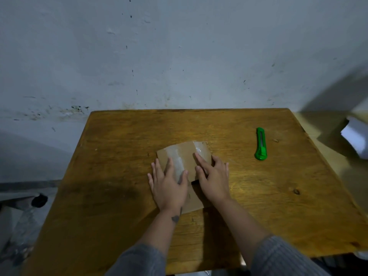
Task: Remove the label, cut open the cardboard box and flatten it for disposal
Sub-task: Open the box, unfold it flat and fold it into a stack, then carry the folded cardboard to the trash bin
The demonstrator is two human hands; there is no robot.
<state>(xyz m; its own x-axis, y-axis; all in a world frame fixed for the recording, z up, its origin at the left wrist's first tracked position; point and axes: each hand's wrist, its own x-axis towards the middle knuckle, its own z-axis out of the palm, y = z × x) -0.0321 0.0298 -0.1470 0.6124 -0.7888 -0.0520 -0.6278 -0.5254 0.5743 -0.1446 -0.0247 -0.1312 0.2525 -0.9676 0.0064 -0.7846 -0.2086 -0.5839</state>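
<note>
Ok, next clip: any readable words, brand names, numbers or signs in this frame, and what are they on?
None can be read.
Cardboard box: plain brown with clear tape, no print or label showing.
Green utility knife: no legible marking.
White paper at the right edge: blurred, no text visible.

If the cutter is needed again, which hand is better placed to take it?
The right hand. The cutter lies on the table to its right, apart from the box; the left hand would have to cross over.
</note>
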